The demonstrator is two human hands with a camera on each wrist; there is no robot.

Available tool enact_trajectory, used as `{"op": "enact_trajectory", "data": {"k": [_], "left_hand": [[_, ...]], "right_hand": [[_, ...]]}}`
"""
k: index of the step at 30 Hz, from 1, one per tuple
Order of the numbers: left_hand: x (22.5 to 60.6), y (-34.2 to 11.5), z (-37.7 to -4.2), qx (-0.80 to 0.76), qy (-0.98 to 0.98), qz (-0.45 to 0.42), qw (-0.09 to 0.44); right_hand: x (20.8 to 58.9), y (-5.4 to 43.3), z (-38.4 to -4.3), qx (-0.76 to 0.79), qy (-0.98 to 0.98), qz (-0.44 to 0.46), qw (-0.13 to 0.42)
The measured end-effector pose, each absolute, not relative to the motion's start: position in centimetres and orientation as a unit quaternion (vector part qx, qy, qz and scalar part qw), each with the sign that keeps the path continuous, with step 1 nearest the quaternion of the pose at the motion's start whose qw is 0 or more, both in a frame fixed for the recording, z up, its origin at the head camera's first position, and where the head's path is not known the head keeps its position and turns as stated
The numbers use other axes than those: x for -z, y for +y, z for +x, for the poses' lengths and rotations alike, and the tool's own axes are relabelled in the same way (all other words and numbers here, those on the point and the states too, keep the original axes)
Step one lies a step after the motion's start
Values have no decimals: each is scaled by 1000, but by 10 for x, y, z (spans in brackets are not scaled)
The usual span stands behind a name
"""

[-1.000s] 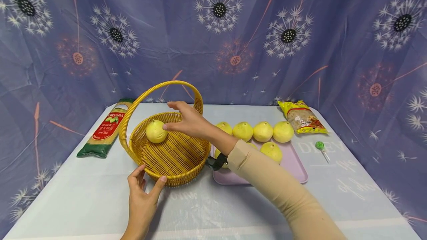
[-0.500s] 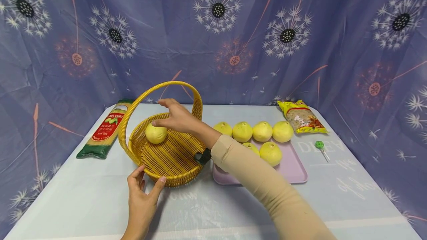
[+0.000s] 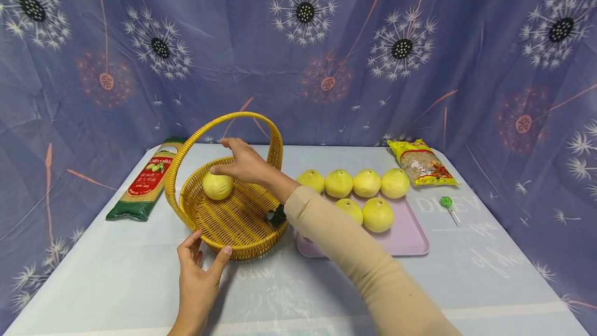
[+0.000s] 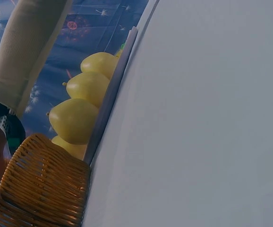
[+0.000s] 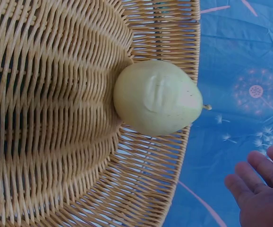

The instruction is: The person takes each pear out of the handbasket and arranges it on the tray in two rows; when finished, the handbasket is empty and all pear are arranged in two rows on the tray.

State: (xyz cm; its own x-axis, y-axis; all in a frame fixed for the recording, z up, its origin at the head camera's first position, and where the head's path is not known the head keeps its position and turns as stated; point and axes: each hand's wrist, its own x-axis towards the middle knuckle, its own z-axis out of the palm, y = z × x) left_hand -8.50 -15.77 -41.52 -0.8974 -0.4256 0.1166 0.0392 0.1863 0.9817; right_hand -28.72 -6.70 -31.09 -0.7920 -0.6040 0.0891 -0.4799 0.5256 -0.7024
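Observation:
A single yellow pomelo (image 3: 217, 186) lies in the yellow wicker basket (image 3: 258, 250), against its back left wall. My right hand (image 3: 247, 162) is under the basket's arched handle, fingers spread, with the thumb overlapping the top of that pomelo. In the right wrist view, the hand (image 5: 264, 189) shows apart from the pomelo (image 5: 157, 97), holding nothing. My left hand (image 3: 200, 279) holds the basket's front left rim between thumb and bent fingers. From the left wrist, the woven wall (image 4: 44, 184) fills the lower left corner, with only a bit of a digit at its edge.
Right of the basket, a pink tray (image 3: 412, 237) bears several pomelos (image 3: 367, 183), partly hidden by my right sleeve (image 3: 354, 253). A pasta packet (image 3: 148, 180) lies at left. A yellow snack bag (image 3: 422, 164) and a green lollipop (image 3: 446, 203) lie at right.
My right hand has moved left from beside the pomelo to over its top, then nearly stopped. The left hand stays at the basket rim, and the pomelo keeps its place.

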Motion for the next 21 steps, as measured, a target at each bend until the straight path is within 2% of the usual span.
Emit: {"op": "enact_trajectory", "data": {"k": [21], "left_hand": [[415, -158, -86, 622, -748, 128, 193]], "right_hand": [[342, -85, -297, 333, 892, -284, 113]]}}
